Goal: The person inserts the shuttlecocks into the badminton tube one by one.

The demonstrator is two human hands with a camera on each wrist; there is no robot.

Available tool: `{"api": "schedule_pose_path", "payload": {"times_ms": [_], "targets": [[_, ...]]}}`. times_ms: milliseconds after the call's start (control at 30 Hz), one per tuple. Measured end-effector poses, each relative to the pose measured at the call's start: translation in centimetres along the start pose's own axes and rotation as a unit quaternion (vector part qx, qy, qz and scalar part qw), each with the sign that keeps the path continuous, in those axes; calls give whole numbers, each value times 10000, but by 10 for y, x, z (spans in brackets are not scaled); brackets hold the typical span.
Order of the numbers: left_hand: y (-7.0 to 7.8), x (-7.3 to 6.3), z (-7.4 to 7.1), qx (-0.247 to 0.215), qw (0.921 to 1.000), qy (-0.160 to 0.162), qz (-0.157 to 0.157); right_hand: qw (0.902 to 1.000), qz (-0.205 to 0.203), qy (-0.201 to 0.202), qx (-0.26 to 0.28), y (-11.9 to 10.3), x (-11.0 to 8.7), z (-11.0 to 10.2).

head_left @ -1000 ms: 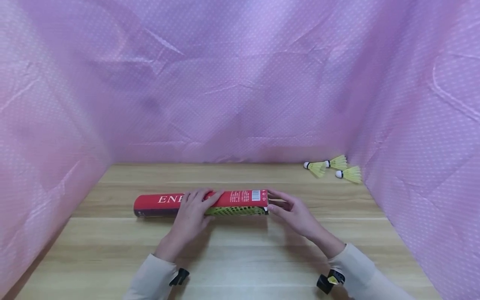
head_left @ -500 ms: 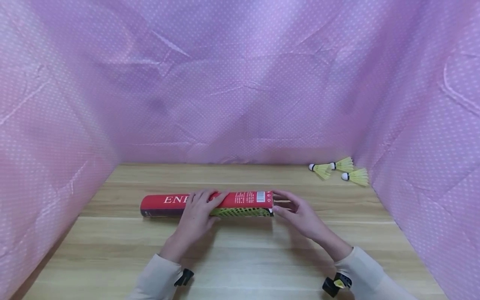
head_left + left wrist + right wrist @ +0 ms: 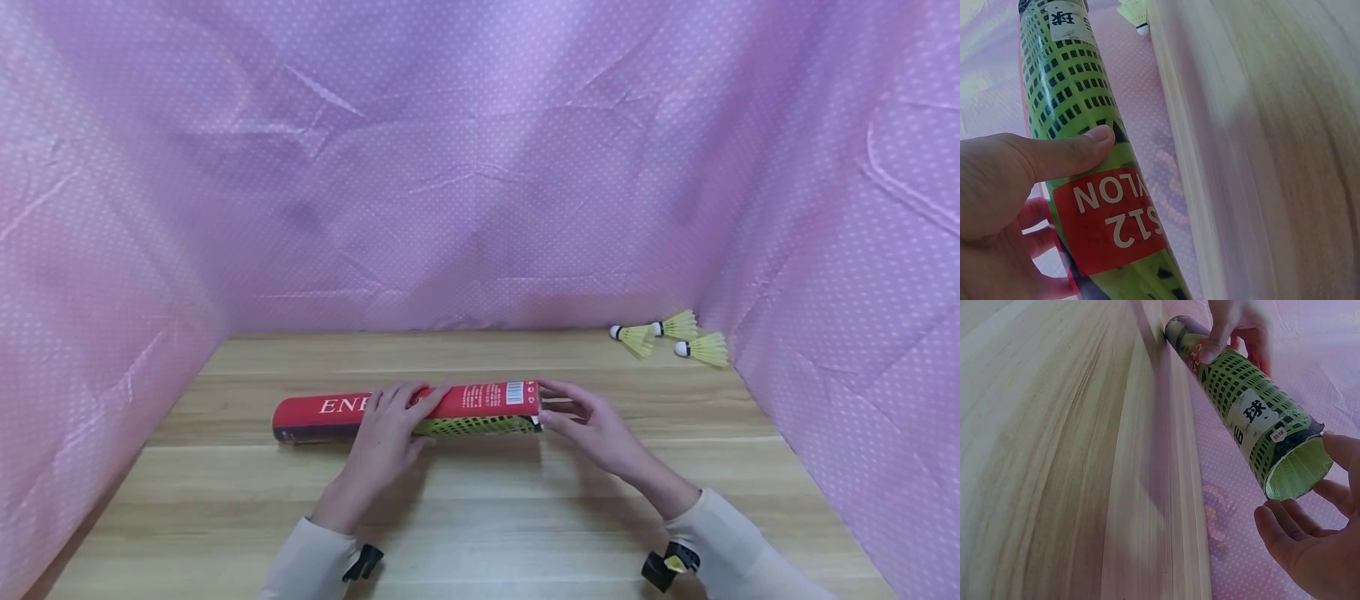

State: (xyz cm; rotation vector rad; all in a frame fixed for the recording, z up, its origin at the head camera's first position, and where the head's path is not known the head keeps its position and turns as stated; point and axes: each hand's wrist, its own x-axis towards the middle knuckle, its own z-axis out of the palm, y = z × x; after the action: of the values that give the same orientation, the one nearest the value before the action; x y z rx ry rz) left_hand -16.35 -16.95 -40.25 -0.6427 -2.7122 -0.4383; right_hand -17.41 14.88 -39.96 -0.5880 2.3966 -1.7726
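A red and green shuttlecock tube (image 3: 480,402) lies sideways across the middle in the head view. My left hand (image 3: 386,433) grips it around the middle; in the left wrist view the thumb (image 3: 1075,153) presses on the green netting print. At the tube's right end, my right hand (image 3: 592,429) holds its fingers spread about the rim. The right wrist view shows the uncapped mouth (image 3: 1297,472), with a ribbed yellow-green surface inside. Right fingertips (image 3: 1266,515) are at or just beside that rim; whether they press on it, I cannot tell.
Three yellow shuttlecocks with white heads lie in the table's far right corner, the nearest shuttlecock (image 3: 702,349) slightly apart from the others. Pink dotted cloth (image 3: 480,208) walls the wooden table (image 3: 480,517) at the back and both sides.
The head view shifts slightly between frames. Both hands keep their places on and beside the tube, and the shuttlecocks stay in the corner.
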Motion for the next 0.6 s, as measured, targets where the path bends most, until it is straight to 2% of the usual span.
{"api": "schedule_pose_path", "payload": {"times_ms": [267,600], "targets": [[-1,1,1,-72,10000,-2,32,10000,-19,31,20,5,1,-12],[-3,0,-1,-67,10000,13,30,9973,-70,729,-74,24,7,-49]]}}
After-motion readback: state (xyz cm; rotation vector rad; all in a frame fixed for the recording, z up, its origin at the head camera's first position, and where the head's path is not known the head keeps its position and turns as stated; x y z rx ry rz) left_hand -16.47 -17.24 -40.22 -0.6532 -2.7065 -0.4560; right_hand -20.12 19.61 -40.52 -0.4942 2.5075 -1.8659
